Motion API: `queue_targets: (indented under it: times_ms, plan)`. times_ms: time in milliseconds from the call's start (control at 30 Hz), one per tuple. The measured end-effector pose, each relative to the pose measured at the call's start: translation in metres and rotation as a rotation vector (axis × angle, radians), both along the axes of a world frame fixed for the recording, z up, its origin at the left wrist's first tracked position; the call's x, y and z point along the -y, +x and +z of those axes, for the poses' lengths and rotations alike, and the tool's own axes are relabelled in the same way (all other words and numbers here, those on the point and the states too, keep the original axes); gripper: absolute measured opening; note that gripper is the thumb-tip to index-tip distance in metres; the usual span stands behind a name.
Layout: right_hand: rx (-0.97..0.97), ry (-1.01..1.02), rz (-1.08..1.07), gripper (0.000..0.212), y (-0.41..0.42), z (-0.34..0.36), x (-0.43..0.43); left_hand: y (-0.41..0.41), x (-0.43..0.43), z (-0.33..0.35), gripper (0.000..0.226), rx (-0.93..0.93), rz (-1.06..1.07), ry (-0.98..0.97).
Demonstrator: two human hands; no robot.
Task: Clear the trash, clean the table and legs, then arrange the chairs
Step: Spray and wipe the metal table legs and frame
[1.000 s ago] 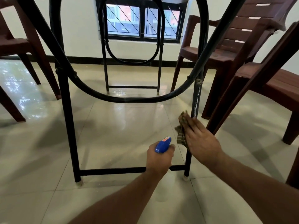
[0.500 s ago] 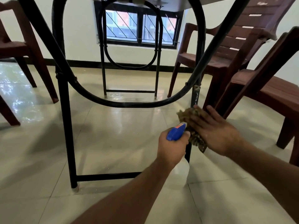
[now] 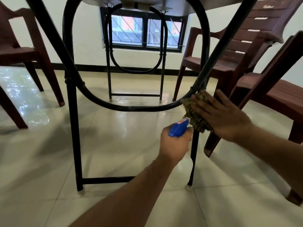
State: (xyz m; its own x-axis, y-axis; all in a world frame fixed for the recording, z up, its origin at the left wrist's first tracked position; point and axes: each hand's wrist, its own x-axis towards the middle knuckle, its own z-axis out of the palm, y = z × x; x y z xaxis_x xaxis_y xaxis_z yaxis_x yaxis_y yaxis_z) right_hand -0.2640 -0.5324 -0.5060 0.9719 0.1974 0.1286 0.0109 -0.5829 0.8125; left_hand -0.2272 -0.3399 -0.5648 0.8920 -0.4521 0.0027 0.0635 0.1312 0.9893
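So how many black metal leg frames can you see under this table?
2. The near black metal leg frame stands right in front; the far one stands by the barred window. None seems hidden.

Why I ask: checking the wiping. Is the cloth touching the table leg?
Touching. The head view shows the right hand pressing the cloth flat against the table leg, with no gap between them.

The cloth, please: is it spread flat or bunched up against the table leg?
Bunched up: the cloth sits crumpled under the right hand, pressed against the black table leg.
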Motion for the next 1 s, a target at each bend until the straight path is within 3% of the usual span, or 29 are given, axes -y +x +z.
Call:
queue_targets:
  times_ms: [67, 133, 200, 267, 333, 500, 567, 600, 667, 733, 767, 900, 1000]
  plan:
    - [-0.018, -0.083, -0.01, 0.092, -0.001, -0.001, 0.0, 0.002, -0.004, 0.002, 0.005, -0.023, -0.004, -0.017]
    - [-0.04, -0.027, 0.002, 0.097, -0.004, -0.003, -0.001, 0.004, -0.005, 0.001, 0.007, -0.021, -0.011, -0.023]
    - [0.116, 0.277, -0.02, 0.105, -0.005, -0.005, -0.009, 0.004, -0.004, -0.001, 0.01, -0.007, -0.008, -0.02]
    - [0.143, 0.698, -0.112, 0.108, 0.0, -0.014, -0.03, 0.002, -0.002, -0.002, 0.005, -0.004, 0.01, -0.021]
    - [0.183, 1.042, -0.135, 0.107, 0.008, -0.026, -0.053, -0.003, 0.002, -0.001, 0.015, -0.003, 0.038, -0.029]
    - [0.561, 1.548, -0.01, 0.115, 0.033, -0.043, -0.077, -0.001, -0.002, 0.007, 0.016, -0.032, 0.112, -0.071]
    - [0.714, 1.865, -0.053, 0.108, 0.045, -0.052, -0.084, 0.001, -0.009, 0.01, 0.012, -0.01, 0.115, -0.081]
    - [0.811, 2.037, -0.174, 0.098, 0.051, -0.051, -0.084, 0.001, -0.013, 0.011, 0.009, -0.003, 0.108, -0.081]
    - [0.799, 2.237, -0.474, 0.058, 0.053, -0.042, -0.081, 0.002, -0.018, 0.01, 0.01, -0.001, 0.104, -0.058]
    - [0.729, 2.151, -0.593, 0.026, 0.047, -0.029, -0.077, 0.005, -0.021, 0.01, 0.017, -0.009, 0.108, -0.024]
    - [0.743, 2.097, -0.524, 0.022, 0.043, -0.025, -0.074, 0.007, -0.021, 0.011, 0.019, -0.009, 0.111, -0.015]
    - [0.613, 1.924, -0.221, 0.06, 0.027, -0.017, -0.076, 0.001, -0.017, 0.02, 0.013, 0.069, 0.091, -0.028]
    - [0.813, 1.567, -0.036, 0.093, 0.023, -0.007, -0.081, -0.006, -0.011, 0.037, 0.008, 0.153, 0.06, -0.087]
